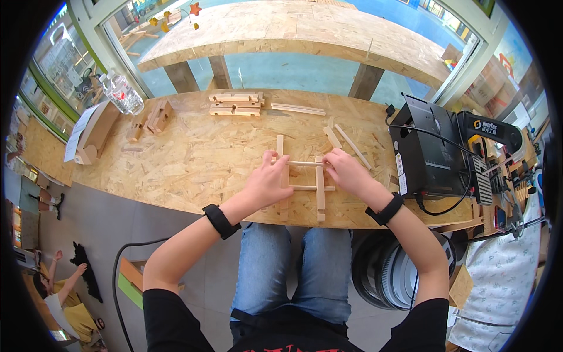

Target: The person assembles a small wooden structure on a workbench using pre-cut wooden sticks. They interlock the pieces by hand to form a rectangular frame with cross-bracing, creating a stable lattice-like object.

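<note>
On the board tabletop in front of me lies a small ladder-like frame of pale wood. Two strips run away from me, a left wooden strip [284, 206] and a right wooden strip [321, 202]. An upper wooden rod [304, 163] and a lower wooden rod [305, 188] cross between them. My left hand [267, 180] is closed round the left strip, close to the upper rod's left end. With fingers pinched, my right hand [350, 173] grips the upper rod's right end beside the right strip. My fingers partly hide both joints.
Loose wooden strips [353, 146] lie beyond my right hand. Notched wooden blocks [236, 104] and thin sticks [298, 109] sit along the far edge. A cardboard box [97, 134] and plastic bottle [122, 94] stand left. A black machine [428, 146] with cables stands right.
</note>
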`<act>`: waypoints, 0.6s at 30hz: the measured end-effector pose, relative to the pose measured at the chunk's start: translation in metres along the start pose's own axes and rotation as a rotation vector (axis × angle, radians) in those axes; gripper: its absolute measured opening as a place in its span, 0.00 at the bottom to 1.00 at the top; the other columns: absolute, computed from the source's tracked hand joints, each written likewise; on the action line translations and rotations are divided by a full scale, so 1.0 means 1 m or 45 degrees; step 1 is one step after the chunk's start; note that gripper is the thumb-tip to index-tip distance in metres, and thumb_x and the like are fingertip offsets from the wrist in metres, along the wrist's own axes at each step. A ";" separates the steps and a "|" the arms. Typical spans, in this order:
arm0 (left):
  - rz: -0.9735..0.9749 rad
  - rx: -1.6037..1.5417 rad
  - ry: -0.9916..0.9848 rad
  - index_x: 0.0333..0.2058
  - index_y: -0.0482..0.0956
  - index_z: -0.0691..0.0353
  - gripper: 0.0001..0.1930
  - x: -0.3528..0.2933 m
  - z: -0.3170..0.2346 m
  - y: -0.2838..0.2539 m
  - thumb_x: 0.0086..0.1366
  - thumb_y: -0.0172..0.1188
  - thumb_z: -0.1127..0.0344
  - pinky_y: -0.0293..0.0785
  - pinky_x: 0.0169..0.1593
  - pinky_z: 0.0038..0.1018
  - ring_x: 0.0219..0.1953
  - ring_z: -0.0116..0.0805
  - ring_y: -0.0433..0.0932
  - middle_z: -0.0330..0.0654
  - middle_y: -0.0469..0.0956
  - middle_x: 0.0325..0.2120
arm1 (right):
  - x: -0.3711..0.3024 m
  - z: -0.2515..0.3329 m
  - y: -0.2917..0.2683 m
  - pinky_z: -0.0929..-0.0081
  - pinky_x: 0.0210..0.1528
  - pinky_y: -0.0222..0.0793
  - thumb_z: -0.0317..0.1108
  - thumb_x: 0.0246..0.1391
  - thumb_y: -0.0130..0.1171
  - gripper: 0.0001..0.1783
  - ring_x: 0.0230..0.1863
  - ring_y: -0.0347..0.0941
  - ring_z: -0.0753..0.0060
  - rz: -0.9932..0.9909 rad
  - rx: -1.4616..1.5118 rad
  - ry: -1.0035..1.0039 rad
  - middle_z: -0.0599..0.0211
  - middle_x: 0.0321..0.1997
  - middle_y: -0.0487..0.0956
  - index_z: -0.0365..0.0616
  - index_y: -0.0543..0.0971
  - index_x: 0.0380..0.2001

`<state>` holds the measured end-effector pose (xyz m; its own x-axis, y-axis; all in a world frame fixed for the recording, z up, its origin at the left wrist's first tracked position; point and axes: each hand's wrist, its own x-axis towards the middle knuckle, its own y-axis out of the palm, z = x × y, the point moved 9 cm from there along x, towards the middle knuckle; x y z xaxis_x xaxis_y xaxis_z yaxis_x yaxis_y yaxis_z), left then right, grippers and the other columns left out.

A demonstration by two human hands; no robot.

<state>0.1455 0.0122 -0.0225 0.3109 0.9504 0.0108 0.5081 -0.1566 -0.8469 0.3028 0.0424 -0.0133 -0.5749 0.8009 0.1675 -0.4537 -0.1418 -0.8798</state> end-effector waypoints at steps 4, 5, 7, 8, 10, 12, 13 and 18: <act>-0.023 -0.001 0.057 0.55 0.63 0.59 0.37 0.000 0.003 0.000 0.45 0.63 0.56 0.72 0.43 0.37 0.42 0.50 0.72 0.52 0.59 0.51 | 0.004 -0.001 0.001 0.61 0.38 0.68 0.26 0.49 0.52 0.03 0.35 0.71 0.50 -0.037 -0.046 0.004 0.54 0.31 0.72 0.39 0.71 0.29; -0.035 -0.025 0.071 0.55 0.62 0.59 0.37 -0.001 0.003 -0.001 0.46 0.63 0.57 0.72 0.42 0.35 0.40 0.48 0.72 0.52 0.59 0.51 | 0.005 -0.001 0.001 0.60 0.37 0.68 0.26 0.49 0.52 0.03 0.35 0.71 0.50 -0.036 -0.045 0.004 0.54 0.31 0.72 0.39 0.71 0.29; -0.057 -0.073 0.101 0.55 0.62 0.59 0.36 -0.002 0.004 -0.002 0.46 0.64 0.58 0.73 0.40 0.32 0.36 0.43 0.73 0.51 0.59 0.51 | 0.005 -0.001 0.002 0.60 0.37 0.68 0.27 0.49 0.52 0.03 0.34 0.71 0.51 -0.030 -0.054 0.013 0.55 0.30 0.73 0.40 0.72 0.29; -0.078 -0.132 0.104 0.55 0.63 0.60 0.36 -0.003 0.008 -0.005 0.47 0.64 0.59 0.72 0.39 0.31 0.34 0.40 0.72 0.51 0.60 0.50 | 0.006 -0.001 0.001 0.61 0.37 0.68 0.27 0.49 0.52 0.03 0.34 0.72 0.51 -0.024 -0.065 0.019 0.56 0.30 0.73 0.40 0.72 0.29; -0.121 -0.250 0.111 0.55 0.63 0.60 0.35 -0.006 0.018 -0.012 0.48 0.64 0.60 0.72 0.37 0.27 0.30 0.35 0.71 0.50 0.63 0.48 | 0.005 0.000 -0.002 0.62 0.37 0.69 0.28 0.49 0.53 0.03 0.34 0.72 0.52 -0.033 -0.104 0.023 0.57 0.30 0.73 0.41 0.72 0.29; -0.095 -0.281 0.026 0.54 0.64 0.61 0.33 -0.009 0.036 -0.018 0.49 0.64 0.60 0.72 0.35 0.25 0.28 0.32 0.70 0.49 0.65 0.46 | 0.005 0.006 -0.007 0.63 0.37 0.69 0.30 0.48 0.53 0.04 0.34 0.72 0.54 -0.060 -0.155 0.014 0.59 0.30 0.73 0.43 0.73 0.28; -0.082 -0.297 -0.018 0.54 0.65 0.61 0.33 -0.010 0.044 -0.020 0.49 0.64 0.60 0.71 0.35 0.24 0.27 0.30 0.70 0.48 0.66 0.45 | 0.007 0.008 -0.007 0.64 0.37 0.69 0.30 0.48 0.54 0.04 0.34 0.72 0.55 -0.066 -0.163 0.003 0.60 0.30 0.73 0.43 0.74 0.28; -0.154 -0.212 -0.003 0.49 0.67 0.64 0.28 -0.017 0.047 -0.022 0.51 0.64 0.58 0.71 0.38 0.27 0.32 0.33 0.71 0.49 0.68 0.42 | 0.018 0.022 -0.003 0.65 0.37 0.69 0.31 0.47 0.54 0.05 0.35 0.72 0.57 -0.039 -0.238 -0.075 0.62 0.30 0.73 0.45 0.75 0.29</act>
<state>0.0914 0.0123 -0.0284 0.2379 0.9655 0.1057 0.6675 -0.0834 -0.7399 0.2789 0.0442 0.0027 -0.6043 0.7669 0.2163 -0.3406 -0.0031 -0.9402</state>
